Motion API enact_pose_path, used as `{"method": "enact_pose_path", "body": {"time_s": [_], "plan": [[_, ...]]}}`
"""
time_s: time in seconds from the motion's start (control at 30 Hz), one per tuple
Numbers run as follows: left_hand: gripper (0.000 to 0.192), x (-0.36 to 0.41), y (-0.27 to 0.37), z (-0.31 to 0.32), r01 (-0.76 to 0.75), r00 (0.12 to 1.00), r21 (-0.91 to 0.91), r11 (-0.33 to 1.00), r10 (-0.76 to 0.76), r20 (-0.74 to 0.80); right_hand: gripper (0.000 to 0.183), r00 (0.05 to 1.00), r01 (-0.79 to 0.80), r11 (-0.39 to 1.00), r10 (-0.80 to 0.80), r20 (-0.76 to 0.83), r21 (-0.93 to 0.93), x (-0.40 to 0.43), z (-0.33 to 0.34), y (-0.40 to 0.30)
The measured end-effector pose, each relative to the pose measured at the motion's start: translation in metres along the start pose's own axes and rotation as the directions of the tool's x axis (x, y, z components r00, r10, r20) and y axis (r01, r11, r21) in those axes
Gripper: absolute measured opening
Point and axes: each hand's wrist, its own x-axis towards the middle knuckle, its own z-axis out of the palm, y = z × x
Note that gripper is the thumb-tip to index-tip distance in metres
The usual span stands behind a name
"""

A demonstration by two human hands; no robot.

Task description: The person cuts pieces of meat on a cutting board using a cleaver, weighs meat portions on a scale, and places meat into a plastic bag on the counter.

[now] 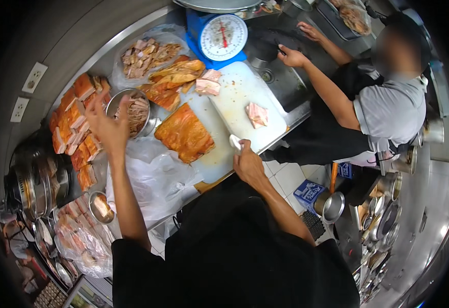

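Note:
My left hand point(111, 129) is raised with fingers spread and slightly blurred, near a metal bowl point(148, 117) of cut meat point(136, 117). I see nothing in that hand. In my right hand point(250, 166) is a white handle point(235, 142), held at the near edge of the white cutting boards point(226, 158); no blade shows. A slab of roast pork with golden skin point(184, 133) lies between the hands. Left of my left hand, pork chunks point(72, 127) are piled. A pale piece of pork point(257, 114) sits on the upper board.
A crumpled plastic bag point(151, 173) lies in front of me. Behind stand a bag of chopped meat point(149, 57) and a blue dial scale point(223, 37). At right, a co-worker's hand point(293, 57) holds a dark tool over the sink point(280, 82). A small bowl point(102, 208) is at left.

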Motion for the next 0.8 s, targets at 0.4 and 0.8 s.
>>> {"method": "enact_pose_path", "body": {"time_s": [0.4,0.8], "plan": [[0.057,-0.124,0.186,0.215,0.168,0.265,-0.005,0.986,-0.041,0.963,0.020,0.941,-0.265,0.961,0.277,-0.194,0.086,-0.054,-0.080,0.095],[0.027,-0.153,0.182,0.130,-0.073,0.712,-0.206,0.976,0.195,0.675,0.026,0.950,-0.297,0.954,0.300,-0.083,0.048,-0.030,-0.078,0.128]]}}
